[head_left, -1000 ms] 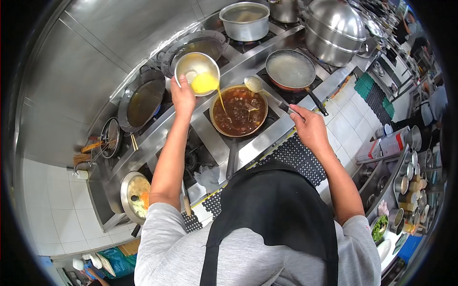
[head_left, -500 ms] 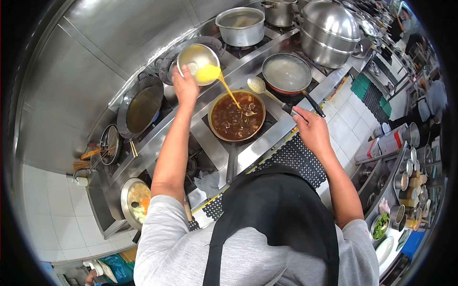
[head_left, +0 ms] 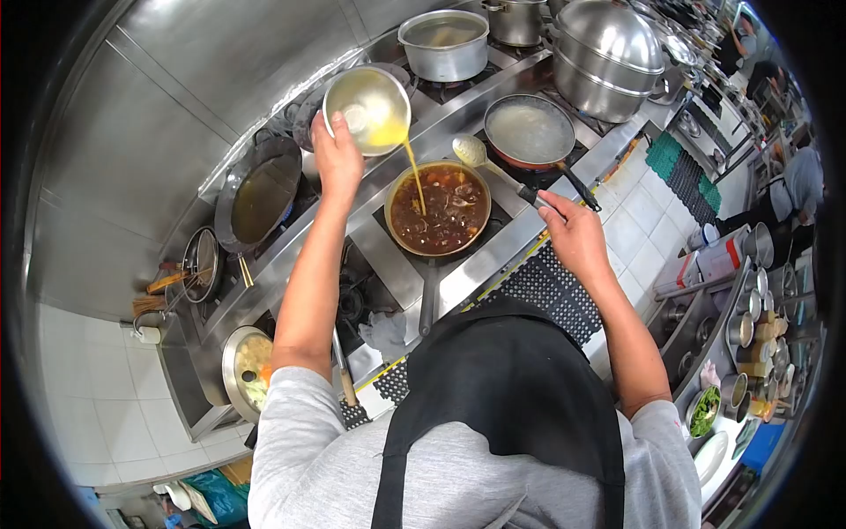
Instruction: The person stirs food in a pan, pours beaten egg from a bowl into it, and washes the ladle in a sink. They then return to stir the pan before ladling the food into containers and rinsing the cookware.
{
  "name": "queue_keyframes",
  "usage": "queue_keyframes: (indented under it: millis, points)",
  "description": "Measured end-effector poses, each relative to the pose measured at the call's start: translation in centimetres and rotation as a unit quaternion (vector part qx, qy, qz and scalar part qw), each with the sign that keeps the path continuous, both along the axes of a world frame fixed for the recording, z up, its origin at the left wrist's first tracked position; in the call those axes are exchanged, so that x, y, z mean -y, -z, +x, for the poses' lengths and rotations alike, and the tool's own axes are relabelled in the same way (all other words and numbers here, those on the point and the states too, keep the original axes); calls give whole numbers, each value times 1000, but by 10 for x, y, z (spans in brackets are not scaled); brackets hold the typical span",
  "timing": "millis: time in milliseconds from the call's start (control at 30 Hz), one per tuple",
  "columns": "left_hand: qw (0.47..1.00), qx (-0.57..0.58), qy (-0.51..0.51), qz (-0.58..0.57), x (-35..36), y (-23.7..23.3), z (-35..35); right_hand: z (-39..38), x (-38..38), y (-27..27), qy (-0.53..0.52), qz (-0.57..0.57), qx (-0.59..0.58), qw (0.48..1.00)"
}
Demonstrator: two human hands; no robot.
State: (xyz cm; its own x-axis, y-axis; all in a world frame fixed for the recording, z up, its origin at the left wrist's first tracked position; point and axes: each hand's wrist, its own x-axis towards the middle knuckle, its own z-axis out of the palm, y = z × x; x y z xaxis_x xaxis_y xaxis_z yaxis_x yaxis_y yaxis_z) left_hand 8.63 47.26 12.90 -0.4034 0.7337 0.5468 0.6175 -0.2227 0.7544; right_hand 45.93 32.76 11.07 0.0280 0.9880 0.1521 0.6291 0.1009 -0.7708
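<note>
My left hand (head_left: 338,159) grips the rim of a steel mixing bowl (head_left: 351,88), tilted over the stove. Yellow liquid like beaten egg (head_left: 411,160) runs from its lip in a thin stream. The stream falls into a frying pan (head_left: 429,256) of dark brown broth (head_left: 445,212) with chunks in it. My right hand (head_left: 575,231) is closed around the dark handle of a long metal cooking spoon (head_left: 470,150). The spoon's head is held just above the pan's far right rim, apart from the broth.
Beside the frying pan sits another pan of cloudy liquid (head_left: 530,132). A large pot (head_left: 443,48) and a lidded steamer (head_left: 608,62) stand farther back. On the left are a dark wok (head_left: 256,194) and a glass-lidded pan (head_left: 251,370). Other people are at the far right.
The bowl has tipped further and holds less yellow liquid. Its stream is thinner and lands farther left in the pan. The spoon has shifted slightly left and up.
</note>
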Motion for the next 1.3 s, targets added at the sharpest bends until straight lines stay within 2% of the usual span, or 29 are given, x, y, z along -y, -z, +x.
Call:
queue_keyframes:
  millis: [67,167,267,300,367,433,467,533,567,600,633,667,733,767,800,833,900,967,1000,1033,1100,1167,1233,1300]
  points:
    - [998,-37,14,41,6,-19,15,-3,2,-5,11,-23,13,1000]
    - [982,-144,36,113,19,-46,32,-5,2,9,10,55,21,998]
    - [964,-213,69,142,28,-43,35,-11,9,13,12,59,41,997]
    - [957,-232,87,149,34,-37,34,-14,13,16,12,71,59,996]
    - [968,-210,121,63,48,-17,31,-22,21,21,9,94,98,991]
    - [973,-194,127,-11,55,19,26,-28,30,27,-3,111,146,983]
    - [971,-211,108,8,48,45,20,-32,34,29,-10,118,160,980]
    - [987,-157,18,-40,27,119,12,-40,43,29,-23,129,187,974]
    - [989,-128,-30,-64,21,138,11,-45,47,28,-16,128,195,972]
    - [973,141,-20,-184,18,140,16,-49,51,26,-11,128,203,971]
    - [872,400,-6,-281,15,142,21,-53,54,23,-6,131,211,969]
    - [806,512,18,-295,16,145,20,-53,54,26,-10,170,213,962]
    - [638,706,72,-299,18,157,14,-43,46,46,11,93,69,993]
    - [566,768,80,-289,20,161,13,-38,42,52,18,49,-5,999]
    - [539,791,89,-277,24,160,14,-37,40,44,23,-32,-111,993]
    - [513,812,97,-261,29,155,17,-41,45,33,58,-133,-287,947]
    - [481,835,114,-243,41,141,18,-45,54,32,23,-133,-458,879]
    - [547,794,160,-212,43,153,17,-60,64,18,-30,-112,-493,862]
    - [603,767,145,-163,65,130,22,-68,65,15,-68,-103,-502,856]
    - [618,758,145,-150,78,125,18,-77,68,15,-100,-99,-516,845]
    - [612,767,96,-164,125,87,9,-102,80,9,-171,-132,-534,817]
    - [594,779,73,-185,162,80,-13,-134,105,10,-206,-169,-542,797]
    - [570,794,133,-165,211,88,-44,-160,137,12,-257,-213,-540,772]
    - [566,807,89,-140,271,84,-67,-189,175,9,-258,-270,-561,739]
